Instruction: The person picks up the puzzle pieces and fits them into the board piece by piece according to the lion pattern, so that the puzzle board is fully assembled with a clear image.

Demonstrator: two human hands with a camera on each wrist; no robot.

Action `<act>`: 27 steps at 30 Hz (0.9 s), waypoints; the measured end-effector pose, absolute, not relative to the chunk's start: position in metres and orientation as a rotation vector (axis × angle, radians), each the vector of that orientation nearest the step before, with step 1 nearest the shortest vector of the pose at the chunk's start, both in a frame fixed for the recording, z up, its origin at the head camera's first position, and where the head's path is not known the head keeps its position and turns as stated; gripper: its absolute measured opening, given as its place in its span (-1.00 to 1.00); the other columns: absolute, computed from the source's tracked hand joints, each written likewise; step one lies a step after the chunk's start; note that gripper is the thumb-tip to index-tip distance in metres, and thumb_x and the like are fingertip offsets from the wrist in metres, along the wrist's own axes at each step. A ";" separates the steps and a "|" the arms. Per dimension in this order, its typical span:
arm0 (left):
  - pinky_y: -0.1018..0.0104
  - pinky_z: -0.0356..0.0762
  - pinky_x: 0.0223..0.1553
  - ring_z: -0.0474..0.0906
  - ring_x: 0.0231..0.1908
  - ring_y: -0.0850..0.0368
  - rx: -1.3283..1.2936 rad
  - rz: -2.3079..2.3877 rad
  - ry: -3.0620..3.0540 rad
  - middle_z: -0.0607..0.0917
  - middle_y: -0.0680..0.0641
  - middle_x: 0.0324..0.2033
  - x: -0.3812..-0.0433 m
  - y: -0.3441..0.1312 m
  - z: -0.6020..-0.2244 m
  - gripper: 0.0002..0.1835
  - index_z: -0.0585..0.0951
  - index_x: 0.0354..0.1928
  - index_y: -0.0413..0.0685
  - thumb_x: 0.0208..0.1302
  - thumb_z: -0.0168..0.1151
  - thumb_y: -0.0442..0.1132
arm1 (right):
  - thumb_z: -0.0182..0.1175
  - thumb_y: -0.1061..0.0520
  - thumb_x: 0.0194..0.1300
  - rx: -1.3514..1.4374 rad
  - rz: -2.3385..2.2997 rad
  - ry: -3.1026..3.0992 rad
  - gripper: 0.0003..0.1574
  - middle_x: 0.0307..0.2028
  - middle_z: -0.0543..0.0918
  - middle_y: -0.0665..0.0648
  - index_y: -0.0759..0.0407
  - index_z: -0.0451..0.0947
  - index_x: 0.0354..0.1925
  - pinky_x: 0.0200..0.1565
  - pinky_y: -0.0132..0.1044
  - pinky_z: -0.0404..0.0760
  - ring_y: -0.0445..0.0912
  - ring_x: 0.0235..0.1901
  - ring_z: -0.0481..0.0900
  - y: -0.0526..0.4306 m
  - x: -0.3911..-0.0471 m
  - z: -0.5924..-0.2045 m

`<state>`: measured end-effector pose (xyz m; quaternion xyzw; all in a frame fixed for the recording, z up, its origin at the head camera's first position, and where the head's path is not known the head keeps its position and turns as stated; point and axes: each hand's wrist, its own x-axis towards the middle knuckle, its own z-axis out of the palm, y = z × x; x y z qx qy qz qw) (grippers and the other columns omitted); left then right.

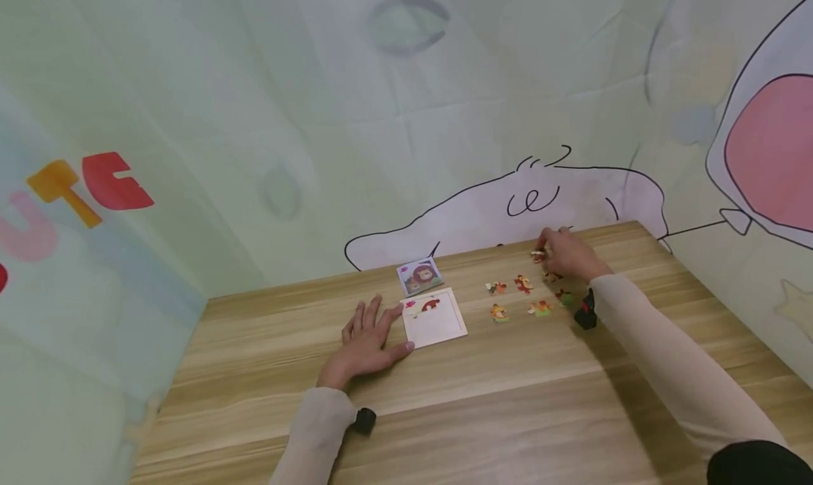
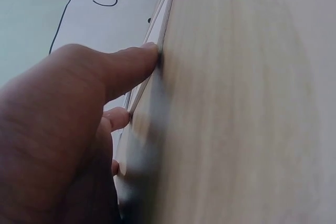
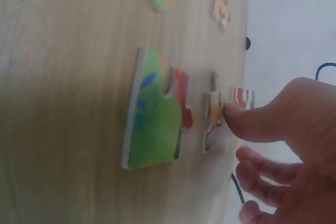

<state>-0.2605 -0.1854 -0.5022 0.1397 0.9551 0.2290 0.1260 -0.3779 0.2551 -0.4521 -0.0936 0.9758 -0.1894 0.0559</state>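
Note:
My left hand (image 1: 365, 347) lies spread on the table, its thumb and a fingertip touching the left edge of a white puzzle board (image 1: 444, 330). In the left wrist view that thumb (image 2: 126, 69) presses the board's rim. Joined pieces with red and pink parts (image 1: 430, 305) sit in the board's upper left. At the far right, my right hand (image 1: 571, 254) pinches a small puzzle piece (image 1: 538, 256) at its fingertips. In the right wrist view the red-and-white piece (image 3: 242, 97) shows beyond the thumb; the index finger is hidden.
A lion picture card (image 1: 420, 277) lies behind the board. Loose puzzle pieces are spread to the right, among them an orange one (image 1: 499, 314), a red one (image 1: 524, 283) and a green one (image 3: 155, 116). The table's far edge meets a printed cloth (image 1: 470, 210).

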 end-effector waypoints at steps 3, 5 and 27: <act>-0.59 -0.35 0.56 -0.52 0.71 -0.45 0.412 0.669 2.775 -0.26 -0.26 0.75 -0.259 -0.184 -0.498 -0.05 0.13 0.73 0.19 0.44 0.16 0.37 | 0.30 0.29 0.32 -0.295 -0.670 2.969 -0.56 0.08 0.66 0.46 0.28 0.48 0.14 -0.01 0.13 0.63 0.23 -0.01 0.61 0.256 -0.379 -0.452; -0.59 -0.36 0.56 -0.51 0.71 -0.45 0.416 0.682 2.773 -0.25 -0.27 0.75 -0.258 -0.184 -0.496 -0.05 0.14 0.72 0.17 0.44 0.17 0.36 | 0.31 0.28 0.34 -0.310 -0.741 2.966 -0.64 0.04 0.72 0.46 0.29 0.50 0.08 -0.04 0.10 0.66 0.23 -0.03 0.68 0.256 -0.379 -0.451; -0.61 -0.32 0.55 -0.51 0.71 -0.46 0.436 0.697 2.793 -0.22 -0.28 0.75 -0.258 -0.184 -0.500 -0.07 0.15 0.72 0.18 0.46 0.16 0.35 | 0.40 0.03 0.47 -0.463 -1.083 2.822 -0.70 -0.24 0.85 0.24 0.17 0.71 0.04 -0.29 -0.27 0.56 0.02 -0.31 0.69 0.198 -0.360 -0.439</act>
